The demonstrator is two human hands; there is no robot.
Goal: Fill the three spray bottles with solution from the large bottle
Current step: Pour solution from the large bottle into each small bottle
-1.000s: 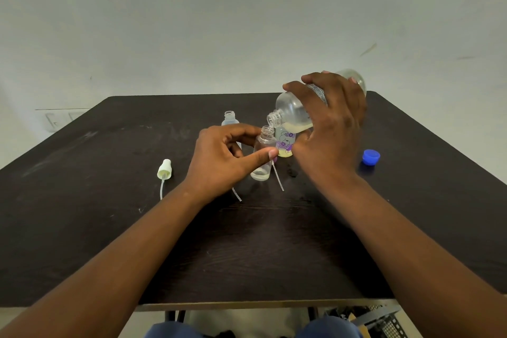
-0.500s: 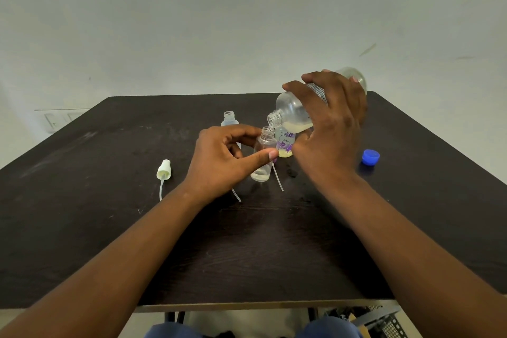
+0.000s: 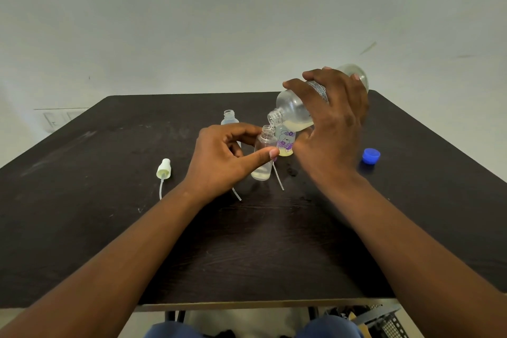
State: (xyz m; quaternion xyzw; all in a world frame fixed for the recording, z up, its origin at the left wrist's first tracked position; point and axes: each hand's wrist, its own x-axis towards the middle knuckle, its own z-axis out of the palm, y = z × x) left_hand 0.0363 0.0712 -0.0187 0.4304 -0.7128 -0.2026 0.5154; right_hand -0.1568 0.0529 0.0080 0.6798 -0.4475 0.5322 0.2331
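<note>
Head view: left hand [image 3: 225,156] pinches clear spray bottle [image 3: 264,158] upright on dark table [image 3: 109,228], hiding its left side. Just behind it, printed bottle [image 3: 286,141], purple flower-and-bear print, no legible text. Right hand [image 3: 330,129] grips tilted large bottle [image 3: 295,111], mouth over clear bottle's neck; label print unreadable.

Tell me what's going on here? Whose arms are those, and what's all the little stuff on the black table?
The camera sits on a person's head, so those are the person's own arms. The right hand tips the large bottle so liquid runs into a small clear spray bottle, which the left hand holds steady. Behind stand a flowered bottle, holding yellowish liquid, and a bluish bottle. On the table lie a white spray top and a blue cap.
</note>
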